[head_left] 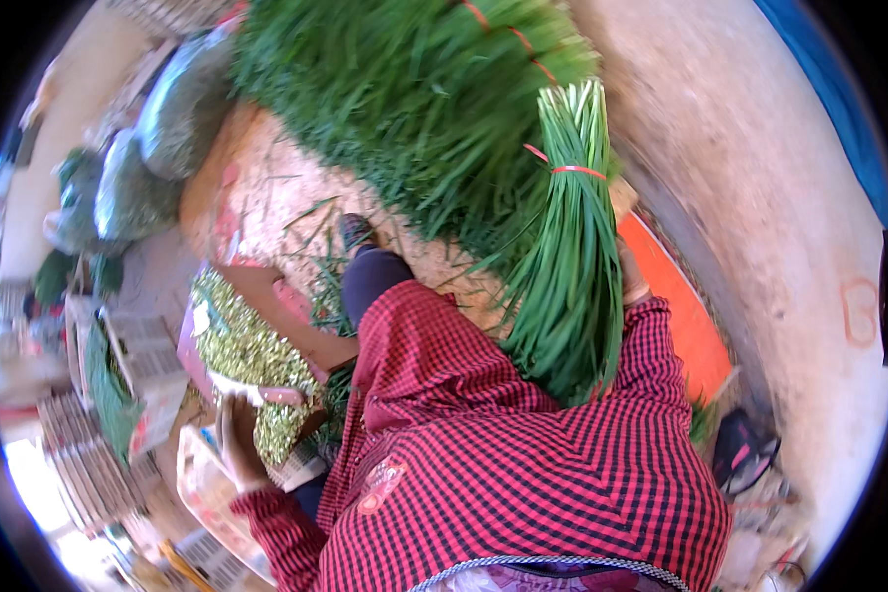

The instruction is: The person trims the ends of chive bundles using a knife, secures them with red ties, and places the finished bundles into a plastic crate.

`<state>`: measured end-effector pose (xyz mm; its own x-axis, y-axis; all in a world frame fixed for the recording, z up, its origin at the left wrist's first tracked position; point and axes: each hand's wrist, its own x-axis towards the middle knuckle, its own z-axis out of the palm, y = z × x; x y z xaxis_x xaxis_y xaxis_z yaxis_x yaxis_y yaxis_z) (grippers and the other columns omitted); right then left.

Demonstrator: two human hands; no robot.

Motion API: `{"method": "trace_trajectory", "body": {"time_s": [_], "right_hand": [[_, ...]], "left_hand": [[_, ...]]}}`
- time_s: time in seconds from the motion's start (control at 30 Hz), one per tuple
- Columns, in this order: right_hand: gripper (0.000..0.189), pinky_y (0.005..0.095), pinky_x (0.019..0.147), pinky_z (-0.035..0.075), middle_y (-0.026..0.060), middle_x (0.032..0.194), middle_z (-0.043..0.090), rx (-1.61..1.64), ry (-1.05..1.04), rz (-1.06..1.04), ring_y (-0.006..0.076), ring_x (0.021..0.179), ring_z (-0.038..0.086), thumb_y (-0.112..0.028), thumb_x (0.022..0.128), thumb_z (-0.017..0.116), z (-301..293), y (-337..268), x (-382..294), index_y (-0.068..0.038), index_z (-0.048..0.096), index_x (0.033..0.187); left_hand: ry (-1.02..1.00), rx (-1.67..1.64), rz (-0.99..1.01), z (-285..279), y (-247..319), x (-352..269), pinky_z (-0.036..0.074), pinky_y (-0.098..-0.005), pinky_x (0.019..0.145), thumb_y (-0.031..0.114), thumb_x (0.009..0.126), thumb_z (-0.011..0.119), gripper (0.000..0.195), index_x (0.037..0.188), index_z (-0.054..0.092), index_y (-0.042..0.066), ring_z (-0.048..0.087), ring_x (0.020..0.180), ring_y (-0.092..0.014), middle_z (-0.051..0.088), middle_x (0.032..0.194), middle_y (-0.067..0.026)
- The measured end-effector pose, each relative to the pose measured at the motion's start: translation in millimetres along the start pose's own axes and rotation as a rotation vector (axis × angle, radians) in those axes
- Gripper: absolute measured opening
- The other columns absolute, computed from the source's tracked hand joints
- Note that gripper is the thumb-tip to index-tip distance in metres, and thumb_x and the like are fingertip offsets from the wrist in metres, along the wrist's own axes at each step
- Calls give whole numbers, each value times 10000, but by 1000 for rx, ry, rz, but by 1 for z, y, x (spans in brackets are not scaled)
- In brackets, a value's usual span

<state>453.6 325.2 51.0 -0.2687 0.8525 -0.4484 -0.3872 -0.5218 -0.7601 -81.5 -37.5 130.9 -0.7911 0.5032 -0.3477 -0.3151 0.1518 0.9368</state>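
Note:
A long bunch of green garlic chives [573, 244], tied with a red band [579, 172] below its pale cut ends, stands tilted at the right of my lap. My right hand [633, 274] grips it from its right side, with the fingers partly hidden behind the leaves. At the left, my left hand [238, 440] reaches out with its fingers extended and nothing seen in them. Its fingertips are by a pale pink-and-white strip [259, 391], whose kind I cannot tell. That strip lies across a heap of chopped pale-green stem ends [255, 344].
A large pile of chives [414, 96], some red-banded, lies ahead. Stuffed plastic bags [189, 103] stand at the far left, near stacked flattened cardboard [89, 459]. An orange board [673, 303] is at the right, by the wall [769, 192]. Loose leaves litter the floor [303, 170].

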Motion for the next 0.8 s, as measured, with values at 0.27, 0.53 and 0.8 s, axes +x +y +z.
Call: {"method": "trace_trajectory", "body": {"time_s": [0.27, 0.53, 0.8], "right_hand": [[529, 293, 894, 503, 68, 1218, 626, -146, -1140, 380, 152, 1033, 611, -257, 904, 622, 260, 47, -23, 7, 510, 1349], [559, 312, 1011, 429, 100, 1310, 580, -593, -1457, 368, 162, 1164, 547, -276, 956, 590, 390, 137, -57, 55, 457, 1387], [227, 215, 721, 507, 24, 985, 697, -426, -1284, -509, 74, 815, 633, -26, 890, 677, 480, 119, -136, -34, 672, 1116]], "left_hand": [[-800, -396, 309, 137, 58, 0, 280, -414, 1149, 584, 923, 519, 818, 1487, 320, 26, 429, 1340, -266, 437, 1473, -155], [-313, -819, 473, 41, 102, -31, 499, -462, 956, 622, 843, 612, 775, 1376, 478, 75, 609, 1082, -297, 608, 1248, -132], [-72, -736, 603, -29, 139, -99, 521, -389, 928, 363, 820, 714, 630, 1324, 520, 40, 636, 1037, -242, 626, 1220, -105]]}}
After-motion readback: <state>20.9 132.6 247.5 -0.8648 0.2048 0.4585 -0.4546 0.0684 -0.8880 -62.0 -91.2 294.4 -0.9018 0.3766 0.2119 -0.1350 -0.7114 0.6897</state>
